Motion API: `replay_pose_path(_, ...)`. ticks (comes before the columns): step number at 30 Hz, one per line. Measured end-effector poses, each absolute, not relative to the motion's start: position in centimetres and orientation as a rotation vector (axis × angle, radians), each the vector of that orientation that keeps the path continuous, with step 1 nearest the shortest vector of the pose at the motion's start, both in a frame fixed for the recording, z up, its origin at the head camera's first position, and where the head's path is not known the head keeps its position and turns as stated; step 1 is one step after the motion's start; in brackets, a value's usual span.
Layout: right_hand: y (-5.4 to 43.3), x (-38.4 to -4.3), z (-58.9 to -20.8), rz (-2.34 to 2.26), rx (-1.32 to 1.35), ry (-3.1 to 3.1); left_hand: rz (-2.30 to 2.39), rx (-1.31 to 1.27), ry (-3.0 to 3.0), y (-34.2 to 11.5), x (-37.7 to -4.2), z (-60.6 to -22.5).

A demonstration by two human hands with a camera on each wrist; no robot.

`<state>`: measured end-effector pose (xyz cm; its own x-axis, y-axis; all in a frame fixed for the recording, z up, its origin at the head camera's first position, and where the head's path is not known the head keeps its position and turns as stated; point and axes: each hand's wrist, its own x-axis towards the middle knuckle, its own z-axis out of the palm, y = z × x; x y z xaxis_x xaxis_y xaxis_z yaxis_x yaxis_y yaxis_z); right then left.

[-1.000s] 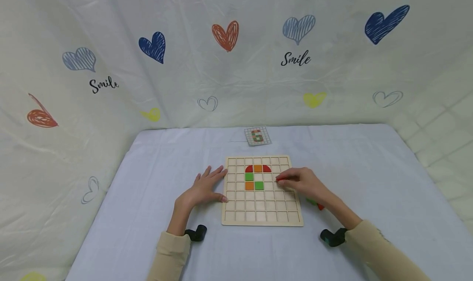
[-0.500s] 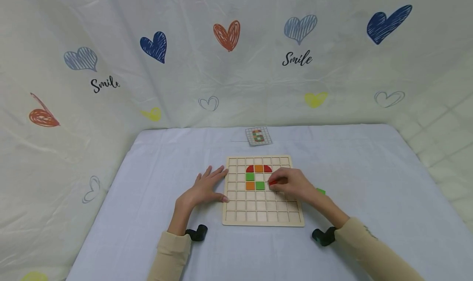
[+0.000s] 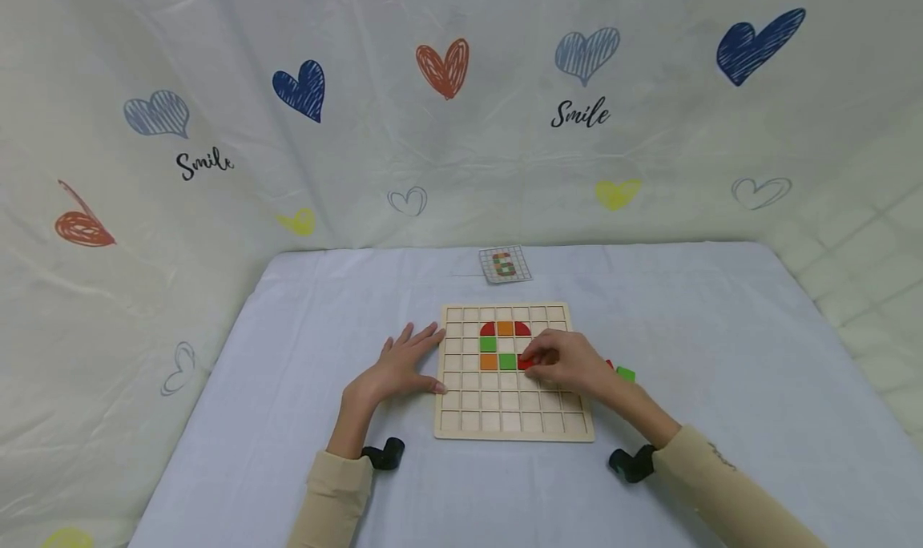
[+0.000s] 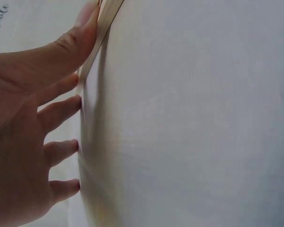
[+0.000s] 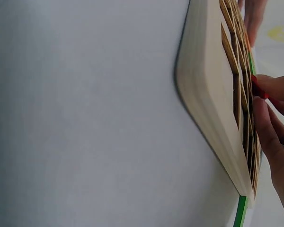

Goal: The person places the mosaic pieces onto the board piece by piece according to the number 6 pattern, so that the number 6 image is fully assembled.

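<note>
A wooden grid board [image 3: 508,424] lies on the white cloth. Its cells hold two red rounded tiles, an orange square between them, a green square [image 3: 487,344] below, then an orange [image 3: 489,362] and a green square [image 3: 507,362] side by side. My right hand [image 3: 566,364] pinches a red tile [image 3: 525,363] between thumb and fingers, at the cell right of the lower green square. In the right wrist view the red tile [image 5: 258,89] sits tilted at the grid. My left hand [image 3: 395,370] is spread, thumb and index fingertip at the board's left edge [image 4: 102,33].
A small pattern card [image 3: 505,265] lies behind the board. Right of the board, partly behind my right wrist, are a loose green tile [image 3: 625,374] and a bit of red. A curtain [image 3: 497,155] printed with hearts hangs behind the table.
My right hand has moved left over the board with the red tile, bringing it beside the lower green square, where more of its face now shows. My left hand stays put.
</note>
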<state>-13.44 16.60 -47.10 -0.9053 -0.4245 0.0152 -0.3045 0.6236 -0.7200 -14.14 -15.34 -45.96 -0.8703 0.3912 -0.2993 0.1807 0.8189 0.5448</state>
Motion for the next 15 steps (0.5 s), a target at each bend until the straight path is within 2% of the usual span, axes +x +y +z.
replay_pose_path(15,16.71,-13.26,-47.04,-1.129,-0.642,2.714,0.728,0.443,2.599,-15.3,-14.02,-45.78)
